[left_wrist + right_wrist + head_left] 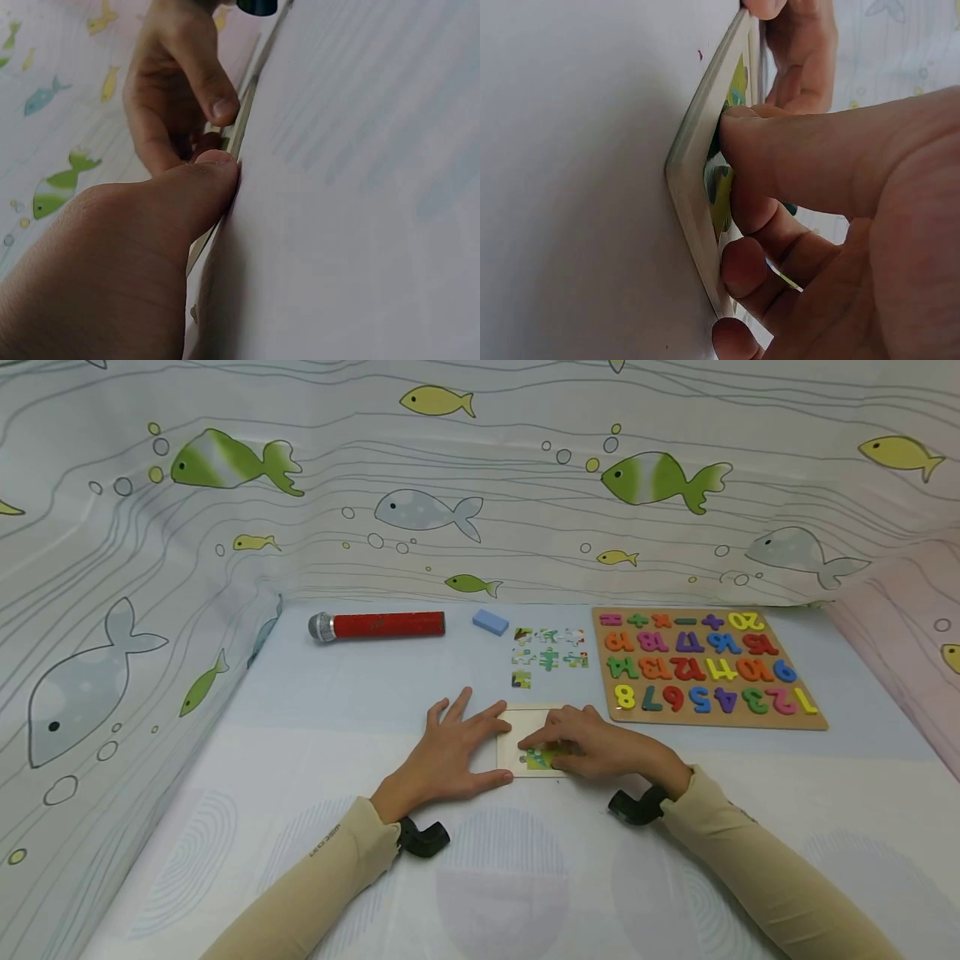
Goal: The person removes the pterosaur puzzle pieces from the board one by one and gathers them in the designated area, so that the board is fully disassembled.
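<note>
A pale puzzle tray (534, 718) lies on the table with several green jigsaw pieces (538, 760) in its lower part. My left hand (459, 747) is spread at its left side, index fingertip near the upper corner and thumb at the lower one; in the left wrist view the thumb (217, 169) touches the tray's edge. Curled over the tray, my right hand (596, 743) has its thumb and fingers around a yellow-green puzzle piece (721, 199), which sits at a slant just inside the frame. The right hand hides part of the tray.
Behind the tray lie loose jigsaw pieces (550, 658) in rows. A wooden board (716, 718) of coloured numbers stands to their right. Further back are a blue block (491, 622) and a red microphone (390, 625). Fish-print cloth (525, 468) walls the table.
</note>
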